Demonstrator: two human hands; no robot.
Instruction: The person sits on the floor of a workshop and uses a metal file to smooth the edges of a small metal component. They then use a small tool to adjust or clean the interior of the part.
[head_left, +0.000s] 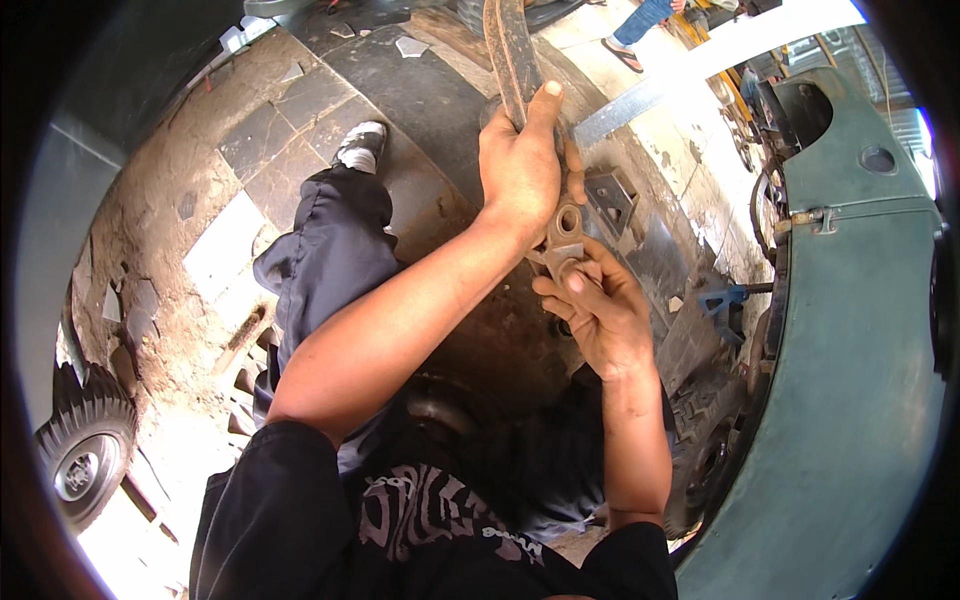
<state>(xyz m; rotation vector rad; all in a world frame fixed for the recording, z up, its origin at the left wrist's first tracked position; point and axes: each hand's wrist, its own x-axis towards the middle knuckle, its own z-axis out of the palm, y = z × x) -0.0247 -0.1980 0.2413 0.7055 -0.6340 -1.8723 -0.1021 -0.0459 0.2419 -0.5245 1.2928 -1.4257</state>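
A long, curved, rusty metal bar (510, 60), resembling a leaf spring, runs down from the top edge in front of me. Closed around its lower part is my left hand (520, 175), with the thumb lying along it. Just below that hand shows a round metal eye (568, 222) with a hole through it. My right hand (605, 315) pinches a small rusty metal fitting (567, 258) right beside the eye, between thumb and fingers. Whether the fitting and the eye are one piece, I cannot tell; my fingers partly hide them.
An angular metal bracket (612, 205) lies just right of my hands. A green vehicle body (860, 360) fills the right side, with a blue stand (728, 308) near it. A wheel (85, 465) stands at far left. Another person's sandalled foot (624, 55) is beyond.
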